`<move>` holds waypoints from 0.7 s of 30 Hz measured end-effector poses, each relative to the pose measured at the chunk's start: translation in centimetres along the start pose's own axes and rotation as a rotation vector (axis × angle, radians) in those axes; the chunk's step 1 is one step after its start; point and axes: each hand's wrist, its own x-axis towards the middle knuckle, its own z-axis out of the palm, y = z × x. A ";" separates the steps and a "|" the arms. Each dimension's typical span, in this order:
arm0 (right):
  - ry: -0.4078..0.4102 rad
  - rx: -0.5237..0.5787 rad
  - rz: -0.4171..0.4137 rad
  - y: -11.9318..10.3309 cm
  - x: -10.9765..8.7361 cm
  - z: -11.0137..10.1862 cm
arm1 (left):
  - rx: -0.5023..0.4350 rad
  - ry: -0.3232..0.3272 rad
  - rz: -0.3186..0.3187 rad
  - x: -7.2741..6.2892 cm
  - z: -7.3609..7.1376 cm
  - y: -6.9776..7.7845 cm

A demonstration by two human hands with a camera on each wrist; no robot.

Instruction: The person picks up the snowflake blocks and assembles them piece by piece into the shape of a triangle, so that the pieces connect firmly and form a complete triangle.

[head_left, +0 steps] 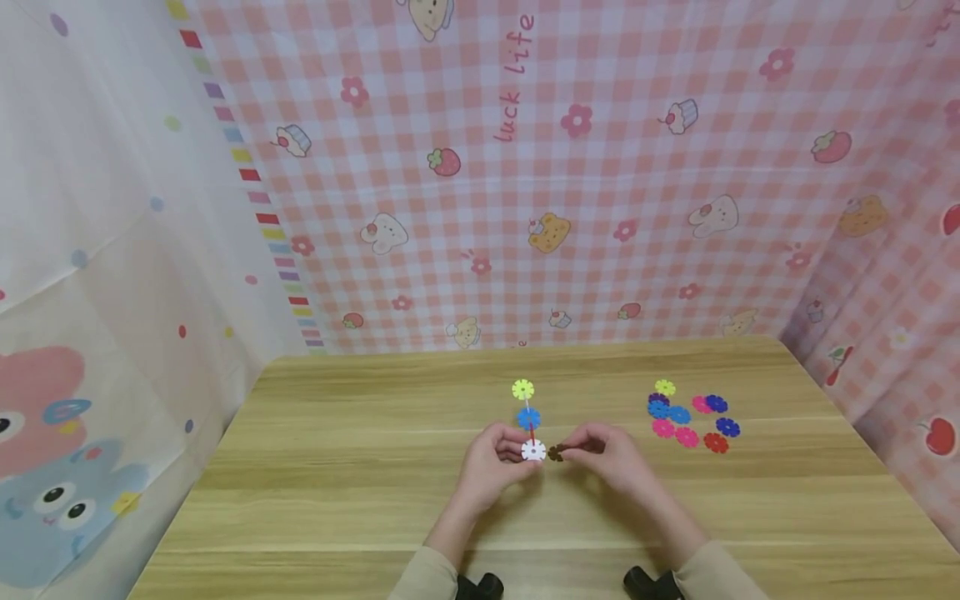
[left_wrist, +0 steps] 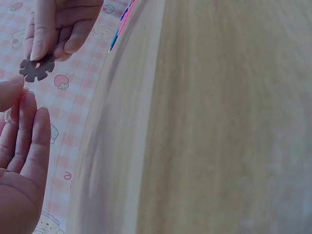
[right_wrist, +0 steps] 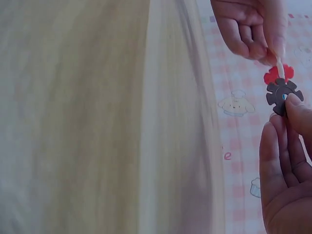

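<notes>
Between thumb and fingers, my left hand (head_left: 495, 462) pinches a white notched disc (head_left: 533, 451). A linked chain runs away from it: a red disc (right_wrist: 273, 74) seen edge-on from the head, a blue disc (head_left: 528, 418), a thin white one, then a yellow-green disc (head_left: 522, 389) at the far end. My right hand (head_left: 607, 454) pinches a dark brown notched disc (left_wrist: 37, 68) by its edge. This brown disc is right beside the white disc's right edge. In the right wrist view the brown disc overlaps the white and red ones.
To the right on the wooden table (head_left: 337, 467) lies a loose group of discs: a yellow-green disc (head_left: 665, 387), a red disc (head_left: 716, 442), a pink disc (head_left: 686, 437) and several blue, purple and pink ones. A checked cloth (head_left: 465, 192) hangs behind the table.
</notes>
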 end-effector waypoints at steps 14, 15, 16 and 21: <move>0.122 -0.137 -0.112 -0.7 -0.1 1.5 | -0.038 0.012 0.008 -0.2 0.4 0.2; 0.137 -0.150 -0.127 -0.8 -0.1 1.6 | -0.036 0.017 0.012 -0.2 0.4 0.3; 0.149 -0.162 -0.143 -0.9 -0.1 1.6 | -0.034 0.024 0.016 -0.3 0.4 0.3; 0.206 -0.219 -0.194 -1.2 -0.2 2.0 | -0.011 0.052 0.035 -0.4 0.6 0.8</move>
